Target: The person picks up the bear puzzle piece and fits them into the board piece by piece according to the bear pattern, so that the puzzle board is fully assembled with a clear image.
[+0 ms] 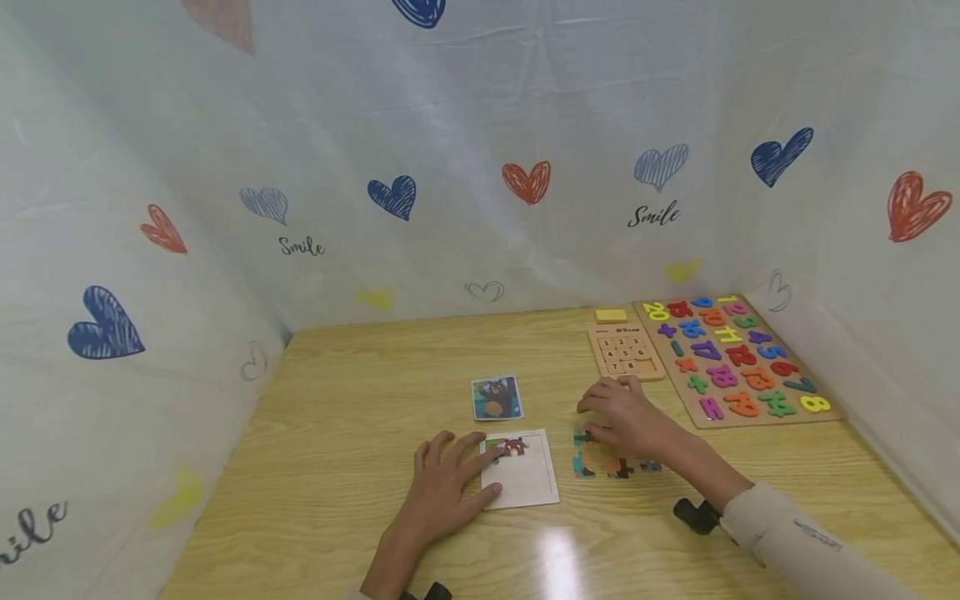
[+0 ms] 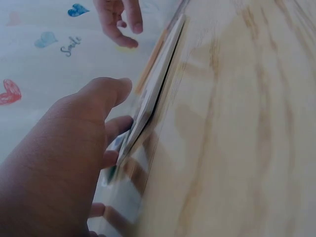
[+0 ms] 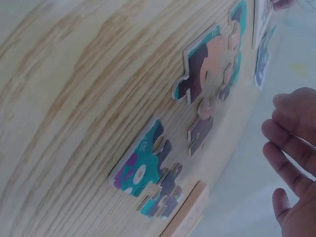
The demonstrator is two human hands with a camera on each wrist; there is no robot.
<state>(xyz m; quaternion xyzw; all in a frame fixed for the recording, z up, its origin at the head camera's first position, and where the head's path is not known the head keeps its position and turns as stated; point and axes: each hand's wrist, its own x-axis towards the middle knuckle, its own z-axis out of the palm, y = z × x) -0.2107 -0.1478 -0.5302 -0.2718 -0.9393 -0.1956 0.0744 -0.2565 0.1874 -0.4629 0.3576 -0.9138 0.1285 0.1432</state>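
My left hand (image 1: 442, 492) lies with spread fingers at the left side of a white puzzle board (image 1: 525, 490), its fingertips on the board's edge. Along the board's top are a few joined jigsaw pieces (image 1: 514, 447) with part of a brown bear. To the right of the board, loose jigsaw pieces (image 1: 588, 467) lie on the table. My right hand (image 1: 626, 417) hovers over them, fingers loosely bent, partly covering them in the head view. In the right wrist view that hand (image 3: 296, 153) shows nothing between its fingers, apart from the teal and brown pieces (image 3: 143, 170).
Behind the board lies a bear picture card (image 1: 497, 400). A wooden sliding number puzzle (image 1: 622, 354) sits beyond my right hand, with a yellow block (image 1: 611, 316) behind it. A board of coloured numbers (image 1: 686, 387) fills the back right. A heart-patterned curtain (image 1: 450, 250) encloses the table.
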